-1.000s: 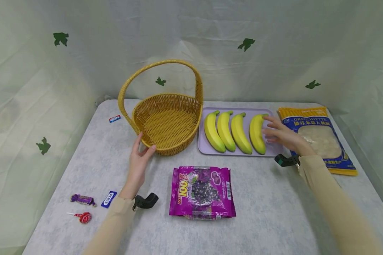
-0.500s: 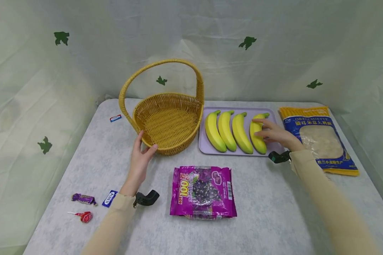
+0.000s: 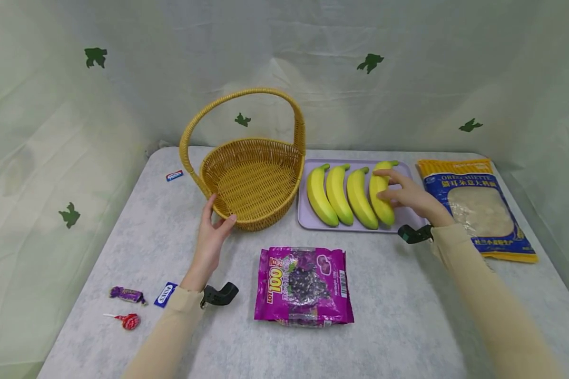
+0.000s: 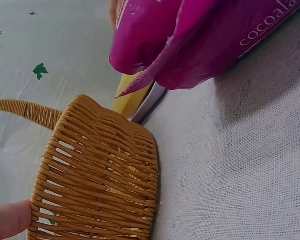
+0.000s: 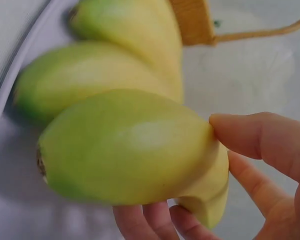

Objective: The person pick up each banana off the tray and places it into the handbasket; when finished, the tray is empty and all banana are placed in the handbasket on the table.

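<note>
The head camera looked forward and down from above the near edge of the surface, taking in the whole layout. The left wrist camera sat low and close, facing the basket. The right wrist camera pressed near the bananas. Both things also showed from the head.

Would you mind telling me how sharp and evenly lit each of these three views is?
Head view: even, soft light, sharp throughout, faint shadows under the wicker basket and purple grape candy bag. Left wrist view: basket weave crisp, the bag close up and slightly soft. Right wrist view: the banana held by the right hand is blurred, with mild glare.
</note>
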`<control>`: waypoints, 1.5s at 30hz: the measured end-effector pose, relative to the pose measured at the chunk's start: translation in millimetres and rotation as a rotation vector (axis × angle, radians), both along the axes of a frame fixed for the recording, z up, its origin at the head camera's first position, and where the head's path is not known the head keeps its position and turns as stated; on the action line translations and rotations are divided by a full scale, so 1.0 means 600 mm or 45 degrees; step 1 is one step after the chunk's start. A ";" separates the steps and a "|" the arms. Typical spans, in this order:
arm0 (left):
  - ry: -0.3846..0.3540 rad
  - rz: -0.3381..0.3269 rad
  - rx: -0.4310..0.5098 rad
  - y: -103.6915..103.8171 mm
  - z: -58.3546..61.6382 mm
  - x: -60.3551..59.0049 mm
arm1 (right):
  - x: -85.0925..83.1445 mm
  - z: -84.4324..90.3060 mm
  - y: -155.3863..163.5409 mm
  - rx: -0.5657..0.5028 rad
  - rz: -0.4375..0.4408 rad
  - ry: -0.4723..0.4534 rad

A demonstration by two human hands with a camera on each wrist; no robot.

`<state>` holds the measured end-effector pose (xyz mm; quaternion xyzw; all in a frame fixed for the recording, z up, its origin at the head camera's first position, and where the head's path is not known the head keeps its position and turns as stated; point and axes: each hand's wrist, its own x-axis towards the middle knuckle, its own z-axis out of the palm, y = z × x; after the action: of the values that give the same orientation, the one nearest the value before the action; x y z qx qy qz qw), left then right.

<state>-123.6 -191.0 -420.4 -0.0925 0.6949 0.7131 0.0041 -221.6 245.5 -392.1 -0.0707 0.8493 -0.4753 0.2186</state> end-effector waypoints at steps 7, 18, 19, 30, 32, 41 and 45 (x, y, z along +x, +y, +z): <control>-0.011 0.002 -0.015 -0.001 0.002 0.001 | 0.016 0.037 -0.044 -0.033 0.107 0.086; -0.006 -0.013 -0.019 0.000 0.000 0.001 | 0.026 0.076 -0.149 -0.097 0.384 0.154; -0.004 -0.013 -0.018 0.001 0.000 0.001 | 0.025 0.079 -0.159 -0.116 0.417 0.167; 0.014 -0.011 -0.037 0.000 -0.002 0.001 | 0.006 0.083 -0.281 -0.186 0.623 0.266; 0.012 -0.007 -0.046 0.001 -0.002 0.000 | -0.001 0.083 -0.302 -0.181 0.643 0.282; -0.001 -0.001 -0.043 0.002 0.000 0.000 | -0.030 0.078 -0.379 -0.105 0.661 0.291; 0.008 -0.004 -0.039 0.001 -0.001 0.000 | -0.038 0.073 -0.408 -0.122 0.658 0.276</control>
<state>-123.6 -190.3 -421.0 -0.0894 0.7059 0.7027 0.0016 -244.6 1.0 -348.1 -0.3454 0.7981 -0.4331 0.2369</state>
